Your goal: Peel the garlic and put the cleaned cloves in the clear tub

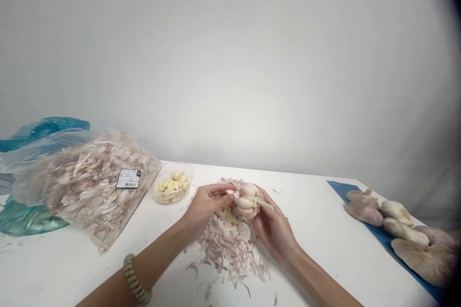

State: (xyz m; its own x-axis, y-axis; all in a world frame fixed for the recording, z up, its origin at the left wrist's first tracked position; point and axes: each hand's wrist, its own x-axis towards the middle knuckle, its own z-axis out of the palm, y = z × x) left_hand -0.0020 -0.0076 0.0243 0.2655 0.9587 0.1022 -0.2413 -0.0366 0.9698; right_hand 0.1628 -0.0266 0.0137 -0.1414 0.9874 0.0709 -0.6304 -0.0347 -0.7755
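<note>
A garlic bulb with a short stalk pointing right is held in my right hand, whose fingers curl round its far side. Some of its outer skin is off, so separate cloves show. My left hand touches the bulb's left side, with thumb and fingers pinched on a bit of pale, pinkish garlic skin. Below both hands lies a loose heap of garlic skins on the white table.
A clear bowl of peeled cloves stands left of my hands. Further left lies a clear plastic bag full of skins, beside teal plastic. Several whole garlic bulbs rest on a blue sheet at the right.
</note>
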